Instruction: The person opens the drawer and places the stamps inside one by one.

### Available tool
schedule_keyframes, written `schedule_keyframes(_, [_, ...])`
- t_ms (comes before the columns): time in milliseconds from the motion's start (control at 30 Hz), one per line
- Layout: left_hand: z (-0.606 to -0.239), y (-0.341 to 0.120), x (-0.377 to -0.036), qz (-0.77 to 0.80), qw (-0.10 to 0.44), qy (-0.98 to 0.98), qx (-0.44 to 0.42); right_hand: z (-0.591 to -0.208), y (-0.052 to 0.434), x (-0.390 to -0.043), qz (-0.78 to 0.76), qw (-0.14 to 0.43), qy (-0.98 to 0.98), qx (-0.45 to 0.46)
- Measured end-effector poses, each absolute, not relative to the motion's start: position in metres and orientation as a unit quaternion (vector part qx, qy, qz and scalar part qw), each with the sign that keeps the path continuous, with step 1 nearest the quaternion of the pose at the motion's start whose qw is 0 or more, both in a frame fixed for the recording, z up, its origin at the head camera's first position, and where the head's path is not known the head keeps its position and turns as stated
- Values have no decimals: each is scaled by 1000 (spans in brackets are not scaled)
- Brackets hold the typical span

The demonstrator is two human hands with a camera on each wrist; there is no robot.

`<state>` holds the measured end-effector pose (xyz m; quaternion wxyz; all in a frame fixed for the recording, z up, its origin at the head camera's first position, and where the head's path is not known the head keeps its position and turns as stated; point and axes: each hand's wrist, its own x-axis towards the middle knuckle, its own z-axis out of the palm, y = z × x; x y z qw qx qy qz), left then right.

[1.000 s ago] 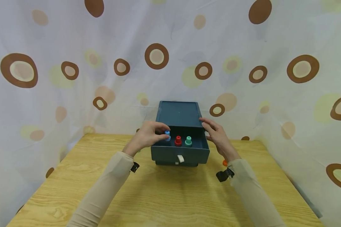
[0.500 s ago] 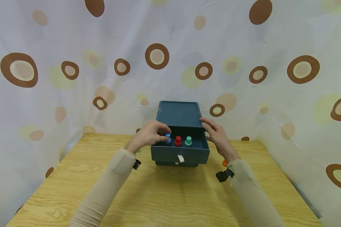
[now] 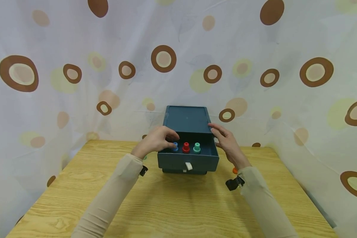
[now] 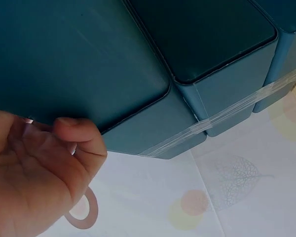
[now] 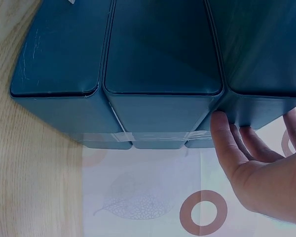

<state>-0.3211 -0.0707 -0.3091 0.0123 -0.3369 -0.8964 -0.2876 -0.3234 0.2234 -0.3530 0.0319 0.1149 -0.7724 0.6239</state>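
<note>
The left hand pinches the blue peg in the open drawer, its fingers half hiding it. The right hand, fingers straight, rests against the blue box. No writing shows.

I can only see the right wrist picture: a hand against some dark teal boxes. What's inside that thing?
Observer: The head view shows its top drawer pulled out toward the person. A blue peg, a red peg and a green peg stand in a row inside.
Visitor: Where's the other hand?
Observer: The left hand reaches over the drawer's left edge, its fingers curled right above the blue peg. I cannot tell whether they grip it.
Visitor: Anything else lying around?
Observer: A small orange thing sits on the wooden table, right of the box and partly hidden by the right wrist.
</note>
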Motion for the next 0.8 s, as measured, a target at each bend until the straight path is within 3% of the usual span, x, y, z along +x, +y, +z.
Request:
schedule_keyframes(367, [-309,-76,-319,-321,15,-882,-346,-353,223,-325,626,30,-770,115])
schedule_keyframes(800, [-305,-85,-308,-359,108,-858,-352,-353,224,-324,623,31,-773,117])
